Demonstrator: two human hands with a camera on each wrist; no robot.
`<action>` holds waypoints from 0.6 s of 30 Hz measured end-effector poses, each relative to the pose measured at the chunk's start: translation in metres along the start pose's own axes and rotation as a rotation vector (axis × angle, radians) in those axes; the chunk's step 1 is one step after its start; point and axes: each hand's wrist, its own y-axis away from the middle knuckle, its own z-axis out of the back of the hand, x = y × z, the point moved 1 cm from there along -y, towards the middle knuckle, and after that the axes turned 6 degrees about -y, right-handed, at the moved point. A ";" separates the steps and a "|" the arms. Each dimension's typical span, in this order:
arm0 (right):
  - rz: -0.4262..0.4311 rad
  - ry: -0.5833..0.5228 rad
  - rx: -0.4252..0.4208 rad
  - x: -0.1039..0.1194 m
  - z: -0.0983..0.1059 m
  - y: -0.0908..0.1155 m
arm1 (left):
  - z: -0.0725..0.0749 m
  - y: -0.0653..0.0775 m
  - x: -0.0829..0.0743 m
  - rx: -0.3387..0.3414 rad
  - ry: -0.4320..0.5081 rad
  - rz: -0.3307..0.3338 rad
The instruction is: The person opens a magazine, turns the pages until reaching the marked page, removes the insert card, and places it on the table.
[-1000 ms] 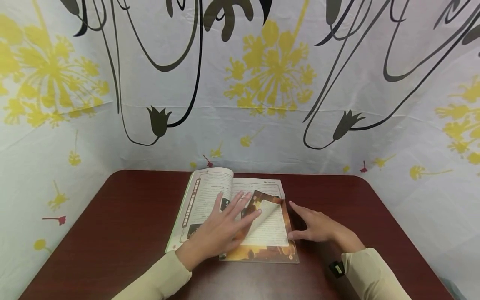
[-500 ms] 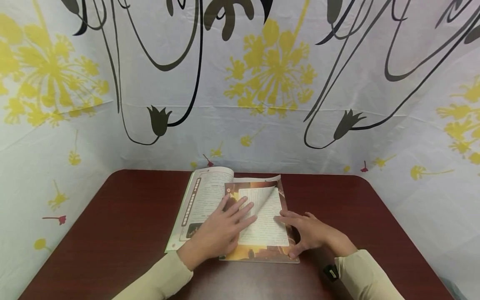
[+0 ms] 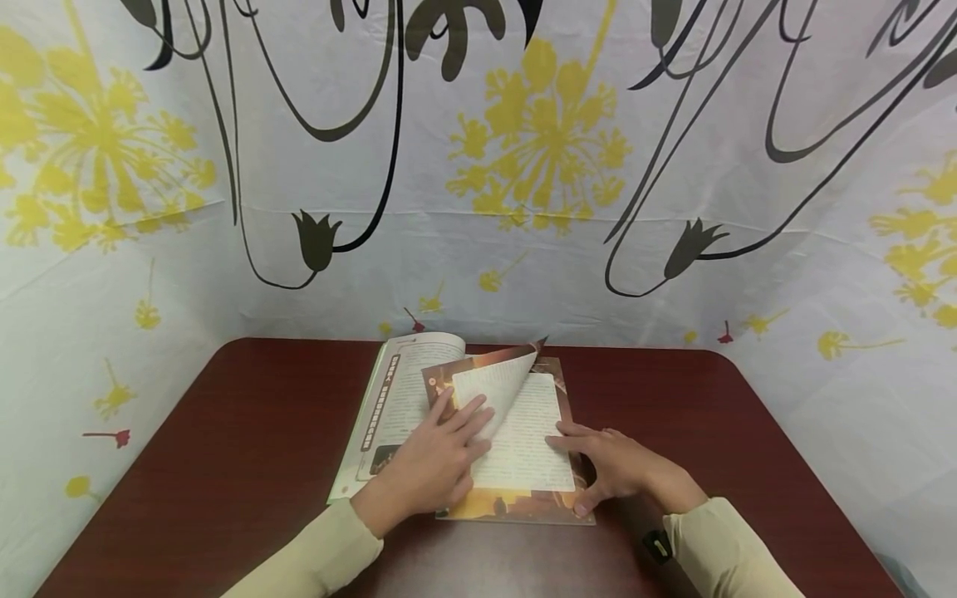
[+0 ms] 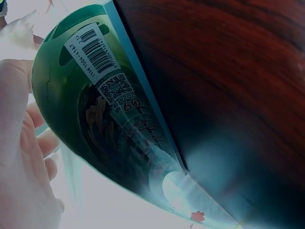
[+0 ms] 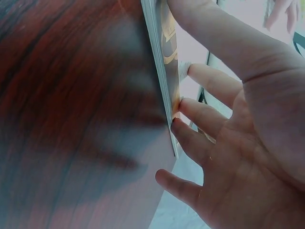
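Note:
An open magazine (image 3: 516, 465) lies on the table. One brown-bordered page (image 3: 488, 386) is lifted and curls leftward over the left-hand pages. My left hand (image 3: 428, 467) lies across that page with its fingers spread, near the middle of the magazine. At the right margin my right hand (image 3: 620, 465) touches the page with its fingertips and thumb, fingers extended. In the left wrist view the green back cover (image 4: 71, 57) bows up beside my left hand (image 4: 24, 152). In the right wrist view the fingertips of my right hand (image 5: 224, 129) meet the page edges (image 5: 159, 62).
The dark red table (image 3: 247, 448) reaches back to a white cloth (image 3: 538, 282) printed with yellow flowers and dark stems. A black device (image 3: 658, 546) sits at the right wrist, by the sleeve.
The lifted page has swung left across the magazine, with the left hand shifting slightly left. The right hand came from beside the magazine onto its right margin and has since stayed there.

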 end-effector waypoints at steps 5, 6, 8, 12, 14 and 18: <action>-0.008 0.003 -0.007 -0.001 0.000 0.000 | -0.001 0.000 0.000 -0.021 -0.006 0.026; -0.009 0.002 -0.008 0.000 0.000 -0.001 | -0.001 0.000 0.000 -0.024 -0.013 0.031; -0.018 -0.001 -0.008 0.000 0.000 -0.001 | -0.001 0.000 0.001 -0.030 -0.028 0.035; -0.027 0.000 -0.008 0.000 0.000 -0.001 | 0.000 0.002 0.002 -0.046 -0.053 0.043; -0.028 0.004 -0.009 0.000 0.000 -0.001 | 0.000 0.003 0.002 -0.050 -0.058 0.050; -0.028 0.005 -0.008 0.001 0.000 -0.001 | 0.000 0.005 0.002 -0.021 -0.063 0.073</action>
